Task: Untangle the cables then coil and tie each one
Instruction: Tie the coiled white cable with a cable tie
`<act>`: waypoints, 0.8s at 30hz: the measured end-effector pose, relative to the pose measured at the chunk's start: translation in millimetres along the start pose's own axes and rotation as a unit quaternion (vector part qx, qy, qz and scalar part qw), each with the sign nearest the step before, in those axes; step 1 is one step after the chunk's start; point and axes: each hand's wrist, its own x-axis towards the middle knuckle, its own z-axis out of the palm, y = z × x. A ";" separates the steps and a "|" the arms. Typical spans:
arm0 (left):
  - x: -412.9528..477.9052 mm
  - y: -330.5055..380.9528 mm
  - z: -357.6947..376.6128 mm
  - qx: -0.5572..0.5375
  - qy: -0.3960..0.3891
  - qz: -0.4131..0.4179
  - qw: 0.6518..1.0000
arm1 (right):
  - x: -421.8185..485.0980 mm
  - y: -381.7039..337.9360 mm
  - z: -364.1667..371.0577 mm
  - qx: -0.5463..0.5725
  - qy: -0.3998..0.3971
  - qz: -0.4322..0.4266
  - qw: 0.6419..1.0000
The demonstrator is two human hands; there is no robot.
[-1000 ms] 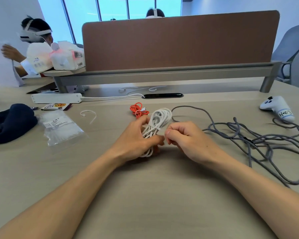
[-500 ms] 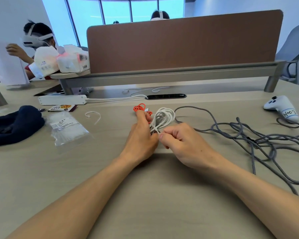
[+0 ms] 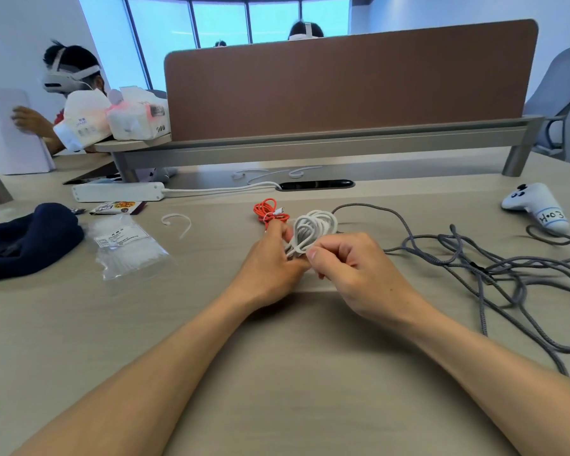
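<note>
Gripping the coiled white cable [image 3: 313, 225] at frame centre, the left hand [image 3: 270, 261] is steadying it while the right hand [image 3: 352, 268] is pinching its middle, likely tying. Of 3 cables, the orange cable [image 3: 269, 210] just above is lying bundled; the grey cable [image 3: 474, 258] at right is sprawling tangled.

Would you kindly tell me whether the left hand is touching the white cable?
Touching. The head view shows the left hand gripping the white cable bundle at its lower end.
</note>
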 end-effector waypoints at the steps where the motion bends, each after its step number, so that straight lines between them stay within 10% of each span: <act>1: 1.1 -2.3 -1.6 -0.004 -0.012 -0.021 1.000 | 0.8 4.8 -0.2 -0.004 0.007 0.011 1.000; 10: 1.6 -18.2 -5.7 -0.170 -0.098 -0.055 0.979 | 8.6 34.1 -7.6 -0.043 0.041 0.119 0.991; 17: 19.0 -39.8 -23.6 -0.020 0.187 -0.042 0.981 | 10.6 43.6 -13.8 -0.023 0.041 0.207 0.977; 24: 48.3 -63.0 -29.0 -0.047 0.295 -0.168 0.940 | 10.3 48.0 -13.8 -0.045 0.027 0.208 0.977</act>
